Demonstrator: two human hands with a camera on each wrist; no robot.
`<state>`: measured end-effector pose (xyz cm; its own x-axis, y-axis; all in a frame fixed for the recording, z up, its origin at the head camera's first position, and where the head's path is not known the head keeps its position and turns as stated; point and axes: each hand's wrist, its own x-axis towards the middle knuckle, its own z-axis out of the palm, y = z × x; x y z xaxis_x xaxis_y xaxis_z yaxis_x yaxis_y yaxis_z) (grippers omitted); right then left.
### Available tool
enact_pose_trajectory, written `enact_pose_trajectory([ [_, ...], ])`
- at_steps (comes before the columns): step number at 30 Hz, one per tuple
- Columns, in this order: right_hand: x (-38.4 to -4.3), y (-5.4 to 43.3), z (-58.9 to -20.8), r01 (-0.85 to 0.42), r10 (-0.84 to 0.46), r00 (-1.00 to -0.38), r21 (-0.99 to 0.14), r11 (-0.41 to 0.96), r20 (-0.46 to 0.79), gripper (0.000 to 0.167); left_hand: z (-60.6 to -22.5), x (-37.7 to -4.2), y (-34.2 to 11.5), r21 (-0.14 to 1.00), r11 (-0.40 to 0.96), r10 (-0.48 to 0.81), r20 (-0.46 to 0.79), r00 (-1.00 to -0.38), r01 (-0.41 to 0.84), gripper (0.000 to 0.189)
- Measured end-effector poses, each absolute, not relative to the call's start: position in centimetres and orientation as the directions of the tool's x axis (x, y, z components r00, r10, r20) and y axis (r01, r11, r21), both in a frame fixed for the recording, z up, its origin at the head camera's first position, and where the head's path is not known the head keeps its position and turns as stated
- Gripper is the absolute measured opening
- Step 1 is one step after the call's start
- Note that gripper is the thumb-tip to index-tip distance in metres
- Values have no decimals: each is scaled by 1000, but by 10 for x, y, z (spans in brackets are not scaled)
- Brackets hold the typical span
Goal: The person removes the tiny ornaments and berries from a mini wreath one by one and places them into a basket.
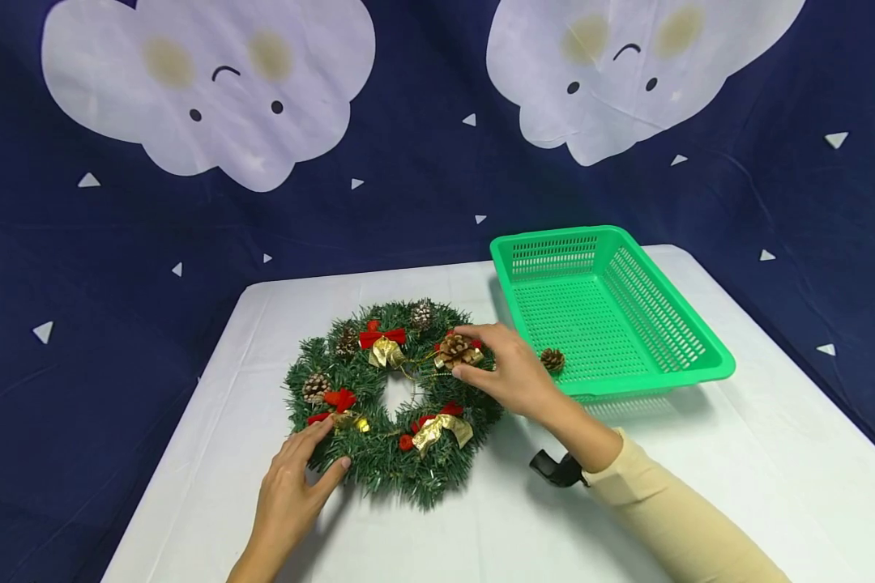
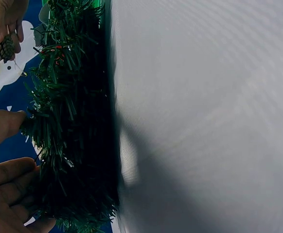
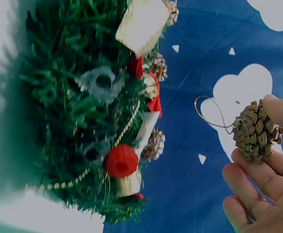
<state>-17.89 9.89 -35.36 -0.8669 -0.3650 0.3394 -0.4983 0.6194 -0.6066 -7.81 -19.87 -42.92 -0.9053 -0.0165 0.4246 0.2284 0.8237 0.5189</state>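
My right hand (image 1: 514,376) pinches a brown pine cone (image 1: 455,353) between thumb and fingers, above the right side of a green Christmas wreath (image 1: 423,478). In the right wrist view a thin gold string loop (image 3: 214,124) extends from the pine cone, off the wreath. The wreath lies flat, trimmed with red-and-gold bows (image 1: 437,433), a gold bead string and several frosted pine cones (image 1: 316,388). At the wreath's near left edge rests my left hand (image 1: 288,486), fingers extended over the greenery near a red bow (image 1: 340,400), thumb apart at the outer side.
A green plastic basket (image 1: 700,376) stands at the back right, with another small pine cone (image 1: 552,360) in its near left corner. By my right wrist is a black curved piece (image 1: 557,470). White cloth covers the table (image 1: 211,453); a dark blue cloud-print backdrop (image 1: 423,202) stands behind.
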Motion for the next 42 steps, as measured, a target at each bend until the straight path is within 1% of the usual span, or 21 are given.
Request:
enact_pose_trajectory([
  [5, -183, 107, -354, -435, -323, -900, -633, 640, 292, 59, -429, -78, -198, 516, 823, -12, 437, -900, 239, 59],
  [10, -187, 116, -356, -400, -282, -917, -642, 654, 283, 58, -429, -78, -198, 516, 822, -11, 437, -899, 241, 60],
  [18, -194, 133, -359, -325, -215, -946, -702, 633, 243, 58, -428, -78, -198, 519, 823, -15, 424, -906, 229, 59],
  [30, -206, 161, -365, -291, -157, -956, -720, 630, 249, 56, -428, -78, -198, 526, 816, -16, 434, -901, 240, 59],
  [42, -215, 184, -370, -199, -107, -979, -720, 665, 173, 58, -428, -78, -198, 526, 818, -16, 425, -905, 232, 59],
])
